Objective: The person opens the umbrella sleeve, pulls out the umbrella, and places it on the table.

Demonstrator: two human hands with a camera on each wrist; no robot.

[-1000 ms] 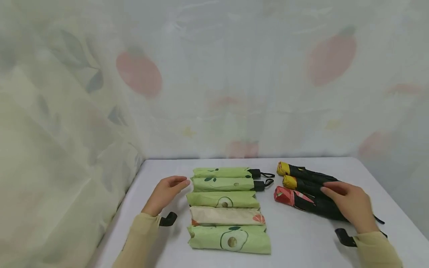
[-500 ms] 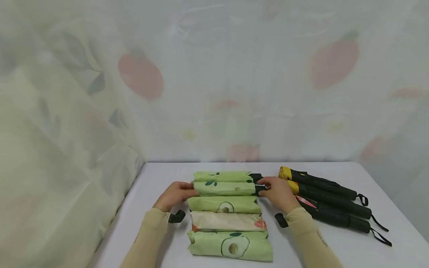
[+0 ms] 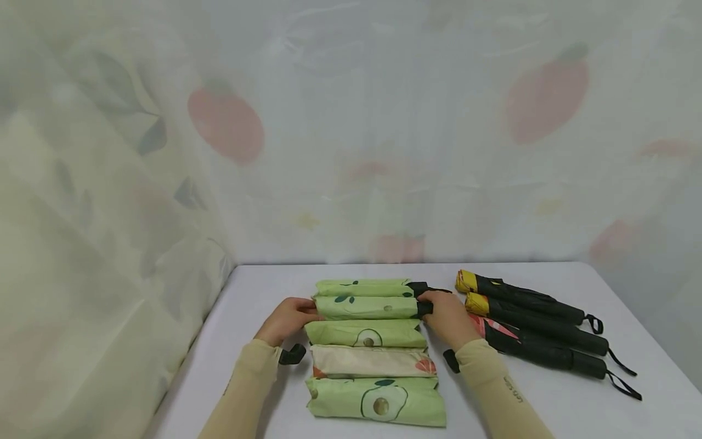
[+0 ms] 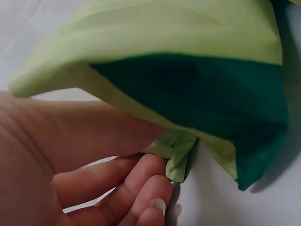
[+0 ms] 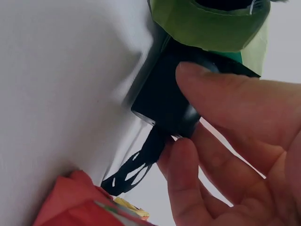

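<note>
In the head view, a light green folded umbrella (image 3: pixel 365 308) lies second from the back of a stacked row. My left hand (image 3: pixel 287 320) is at its left end, and in the left wrist view thumb and fingers pinch a light green fabric tip (image 4: pixel 178 162). My right hand (image 3: pixel 446 316) grips its black handle (image 5: pixel 164 89) between thumb and fingers, the wrist strap (image 5: pixel 134 169) hanging from the handle's end. Behind it lies another green folded umbrella (image 3: pixel 362 288) with a black handle. Just in front is a green avocado-print roll (image 3: pixel 334 333).
Nearer me lie a cream roll (image 3: pixel 367 361) and a wider green avocado-print roll (image 3: pixel 334 399). On the right, two black folded umbrellas with yellow ends (image 3: pixel 521 297) and one with a red end (image 3: pixel 548 352) fan out on the white table (image 3: pixel 548 408). A patterned curtain (image 3: pixel 329 134) hangs behind.
My right hand has left the black umbrellas on the right and moved left to the green umbrella's handle, which it now grips. My left hand has shifted slightly right and forward onto its end.
</note>
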